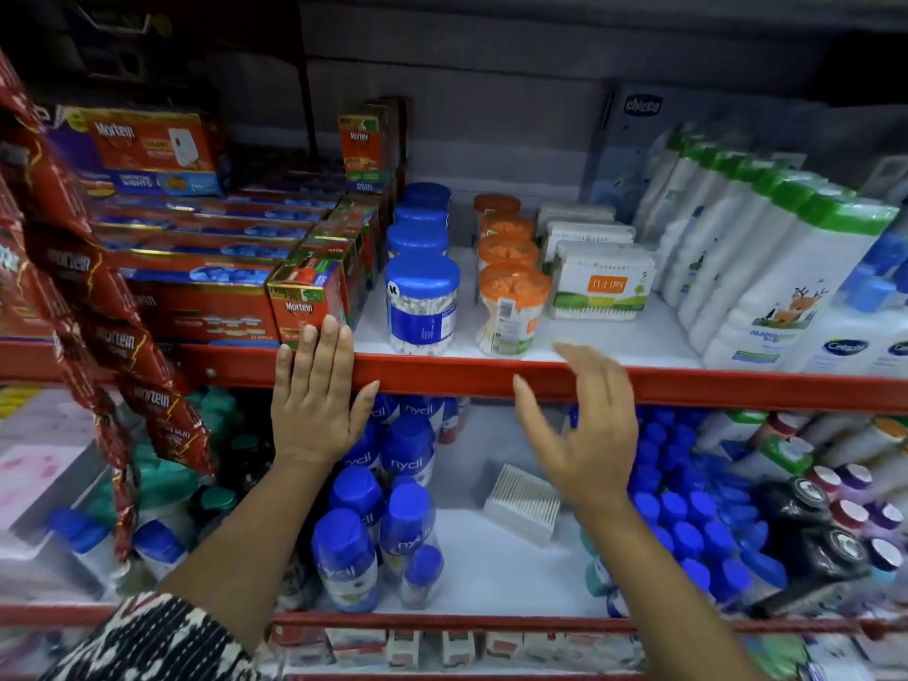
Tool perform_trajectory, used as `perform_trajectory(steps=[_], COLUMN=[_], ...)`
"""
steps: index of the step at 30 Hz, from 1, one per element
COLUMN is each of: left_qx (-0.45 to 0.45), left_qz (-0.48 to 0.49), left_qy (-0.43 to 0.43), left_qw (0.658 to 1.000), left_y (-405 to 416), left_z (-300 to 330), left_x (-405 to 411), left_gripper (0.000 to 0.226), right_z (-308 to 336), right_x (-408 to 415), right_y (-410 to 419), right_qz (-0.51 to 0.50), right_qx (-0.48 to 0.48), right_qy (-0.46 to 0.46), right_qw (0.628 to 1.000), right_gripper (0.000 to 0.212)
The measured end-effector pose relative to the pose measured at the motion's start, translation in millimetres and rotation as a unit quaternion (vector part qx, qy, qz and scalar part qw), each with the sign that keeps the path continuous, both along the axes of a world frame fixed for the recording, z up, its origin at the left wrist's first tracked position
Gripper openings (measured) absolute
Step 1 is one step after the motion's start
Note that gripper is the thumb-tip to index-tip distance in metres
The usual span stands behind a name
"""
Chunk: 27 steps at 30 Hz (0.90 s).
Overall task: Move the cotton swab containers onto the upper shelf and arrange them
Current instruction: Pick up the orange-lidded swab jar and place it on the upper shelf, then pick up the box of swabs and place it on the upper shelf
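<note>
On the upper shelf [614,339] stand three rows of cotton swab containers: blue-lidded jars [421,303], orange-lidded jars [511,309] and white rectangular boxes [602,282]. One more white swab box [522,503] lies tilted on the lower shelf. My left hand [317,390] is flat with fingers together, pressed against the red shelf edge and the front Mortein box. My right hand [584,427] hovers open in front of the shelf edge, below the orange jars and above the lower swab box, holding nothing.
Red Mortein boxes [196,267] fill the upper shelf's left; white bottles with green caps [766,258] fill its right. A strip of red sachets [88,307] hangs at the left. Blue-capped Nycil bottles [383,523] crowd the lower shelf on both sides of the swab box.
</note>
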State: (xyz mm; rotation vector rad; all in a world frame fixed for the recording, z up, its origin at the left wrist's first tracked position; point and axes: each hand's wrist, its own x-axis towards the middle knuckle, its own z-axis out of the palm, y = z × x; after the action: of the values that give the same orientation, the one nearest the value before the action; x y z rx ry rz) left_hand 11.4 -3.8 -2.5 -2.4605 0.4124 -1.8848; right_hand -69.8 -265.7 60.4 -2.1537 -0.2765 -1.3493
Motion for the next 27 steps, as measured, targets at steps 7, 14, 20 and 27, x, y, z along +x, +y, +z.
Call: perform_trajectory(steps=[7,14,20,27], left_qx=[-0.003,-0.011,-0.01,-0.007], left_qz=[0.007,0.012,0.013,0.015], left_qy=[0.002,0.004,-0.003,-0.01], left_qw=[1.0,1.0,1.0,1.0], left_y=[0,-2,-2,-1], left_z=[-1,-3,-5,-5], left_x=[-1,-1,0,1], left_gripper=[0.065,0.065,0.064,0.064], right_z=[-130,-180,-193,-188], right_x=[-17,30,69,88], right_y=[-25,-44,-51,-43], right_qz=[0.02,0.01,0.018,0.006], right_qx=[-0.084,-0.121,-0.187,-0.228], right_qy=[0.241,0.528,0.616,0.645], right_qw=[0.967,0.84,0.765,0.729], right_gripper=[0.04,0.073,0.099,0.106])
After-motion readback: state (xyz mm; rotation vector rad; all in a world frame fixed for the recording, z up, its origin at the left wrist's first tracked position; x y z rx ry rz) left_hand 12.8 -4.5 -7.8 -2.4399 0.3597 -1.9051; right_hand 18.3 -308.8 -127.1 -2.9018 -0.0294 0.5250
